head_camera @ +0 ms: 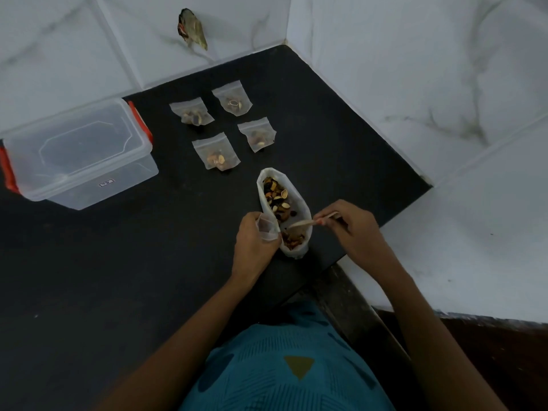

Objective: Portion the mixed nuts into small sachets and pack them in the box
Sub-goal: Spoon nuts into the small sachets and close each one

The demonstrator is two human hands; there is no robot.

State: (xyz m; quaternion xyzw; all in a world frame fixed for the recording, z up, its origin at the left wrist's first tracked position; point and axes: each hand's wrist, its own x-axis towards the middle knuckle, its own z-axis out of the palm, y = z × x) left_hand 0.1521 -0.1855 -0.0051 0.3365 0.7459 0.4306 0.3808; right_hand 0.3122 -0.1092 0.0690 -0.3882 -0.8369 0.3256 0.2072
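Scooping step, head view. Box (80, 152), lid on, stands far left on the counter (118, 262). Four filled sachets (216, 154) lie apart from it, toward the middle. Left hand (255, 241) grips a fifth sachet (268, 229), seemingly empty, with fingers curled round it, touching the open bag (301, 209) of nuts (277, 197). Spoon (308, 222) dips into the bag, its handle pinched by the right hand (353, 229). Probable next move: lift a spoonful and tip it into the held sachet, whose mouth must stay open.

Black counter (118, 277), white marble-tiled walls (444, 69)
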